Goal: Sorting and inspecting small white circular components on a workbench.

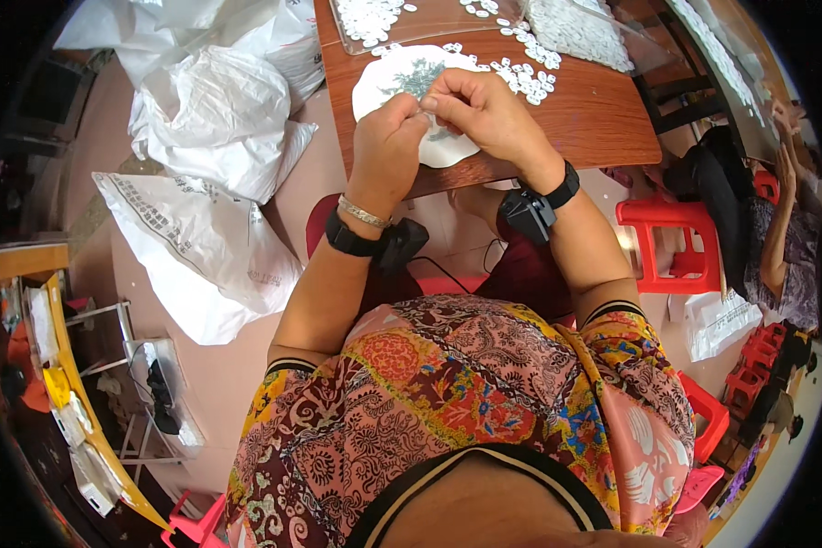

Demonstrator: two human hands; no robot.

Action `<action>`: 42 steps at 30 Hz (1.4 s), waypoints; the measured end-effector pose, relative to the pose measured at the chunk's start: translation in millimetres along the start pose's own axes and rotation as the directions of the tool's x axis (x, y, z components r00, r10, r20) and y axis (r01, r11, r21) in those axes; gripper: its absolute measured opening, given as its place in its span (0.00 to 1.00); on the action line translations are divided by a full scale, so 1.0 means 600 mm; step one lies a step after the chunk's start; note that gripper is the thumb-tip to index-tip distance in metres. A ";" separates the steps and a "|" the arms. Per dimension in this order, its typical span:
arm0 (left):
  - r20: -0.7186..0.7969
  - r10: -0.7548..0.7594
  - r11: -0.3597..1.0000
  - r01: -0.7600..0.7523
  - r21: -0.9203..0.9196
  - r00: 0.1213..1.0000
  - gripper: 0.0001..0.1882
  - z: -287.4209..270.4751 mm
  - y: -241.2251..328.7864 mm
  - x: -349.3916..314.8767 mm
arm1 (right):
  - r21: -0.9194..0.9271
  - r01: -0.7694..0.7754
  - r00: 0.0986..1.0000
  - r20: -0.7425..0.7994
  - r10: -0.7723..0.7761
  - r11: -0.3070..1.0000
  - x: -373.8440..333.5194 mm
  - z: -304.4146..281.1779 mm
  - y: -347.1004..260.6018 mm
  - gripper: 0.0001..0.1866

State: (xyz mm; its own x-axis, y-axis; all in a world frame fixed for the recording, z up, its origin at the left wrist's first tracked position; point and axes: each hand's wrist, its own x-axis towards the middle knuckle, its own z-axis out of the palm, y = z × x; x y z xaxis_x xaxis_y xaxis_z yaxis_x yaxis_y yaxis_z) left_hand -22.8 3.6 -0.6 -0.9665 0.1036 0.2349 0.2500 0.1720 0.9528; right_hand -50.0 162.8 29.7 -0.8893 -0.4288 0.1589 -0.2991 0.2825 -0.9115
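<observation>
My left hand (385, 151) and my right hand (498, 114) meet fingertip to fingertip over a white round dish (369, 91). Both are closed in a pinch, and whatever lies between the fingers is too small to make out. On the dish is a heap of tiny dark grey-green pieces (415, 77), partly covered by my hands. Small white oval plastic pieces with holes (532, 84) lie loose on the wooden table (594, 119) just beyond the dish. Each wrist wears a black strap with a small black device.
At the table's far side are a clear tray (411, 36) and a bag full of white pieces (577, 36). Large white sacks (212, 119) stand on the floor to the left. To the right are a red stool (664, 217) and another person (785, 237) seated nearby.
</observation>
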 end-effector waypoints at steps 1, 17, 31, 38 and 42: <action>0.004 0.001 1.000 -0.001 -0.001 1.000 0.08 0.001 -0.002 -0.001 | -0.007 -0.006 1.000 0.020 0.006 1.000 0.001 -0.001 -0.002 0.10; 0.037 -0.124 0.955 0.129 -0.268 0.992 0.09 0.011 -0.004 -0.006 | -0.019 -0.014 0.999 0.035 0.015 1.000 0.001 -0.009 0.012 0.11; 0.086 -0.140 0.907 0.163 -0.389 0.986 0.07 -0.007 0.006 0.010 | -0.333 -0.126 0.847 -0.526 -0.074 0.935 0.019 -0.194 0.122 0.11; 0.085 -0.189 0.883 0.207 -0.420 0.978 0.07 -0.001 0.007 0.005 | -0.590 -0.436 0.842 -0.534 0.077 0.679 0.033 -0.197 0.169 0.14; 0.072 -0.178 0.889 0.192 -0.415 0.981 0.07 -0.002 0.013 0.010 | -0.662 -0.555 0.821 -0.533 0.204 0.503 0.043 -0.183 0.165 0.14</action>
State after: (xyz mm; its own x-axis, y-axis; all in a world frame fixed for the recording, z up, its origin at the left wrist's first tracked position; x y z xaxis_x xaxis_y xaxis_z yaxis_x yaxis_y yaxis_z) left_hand -26.5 4.3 8.2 -0.9888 0.1420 0.0467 0.0124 -0.2334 0.9723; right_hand -140.8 274.0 -14.3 -0.9757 0.1630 0.1464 0.1141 0.9486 -0.2953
